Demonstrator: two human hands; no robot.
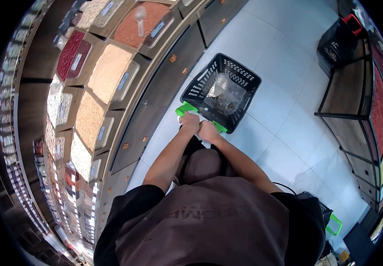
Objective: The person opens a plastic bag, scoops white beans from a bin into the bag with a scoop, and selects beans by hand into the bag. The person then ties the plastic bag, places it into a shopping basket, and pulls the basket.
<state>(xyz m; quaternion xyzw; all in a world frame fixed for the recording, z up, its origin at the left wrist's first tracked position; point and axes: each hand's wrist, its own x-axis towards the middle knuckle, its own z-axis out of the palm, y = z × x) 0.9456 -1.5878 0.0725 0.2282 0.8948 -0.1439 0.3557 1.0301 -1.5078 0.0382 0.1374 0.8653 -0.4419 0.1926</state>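
A black plastic shopping basket (252, 82) with slotted sides is in front of me, its near side toward my body. Its green handle (186, 107) runs along the near edge. My left hand (190, 121) is closed at the handle's left part, and my right hand (208, 131) is closed beside it, close to the green right end. The undersides of my fingers are hidden. Inside the basket lie clear plastic bags (231, 94), one with dark contents and one with something pale. Whether the basket rests on the floor or hangs just above it, I cannot tell.
Bins of grains and pulses (108, 71) line a wooden counter on the left, one with a clear scoop (140, 20). A metal-framed shelf (346, 95) stands right, near a black basket with a red handle (337, 44). Another green-handled basket (333, 224) is behind my right side. Pale tiles (284, 102) cover the floor.
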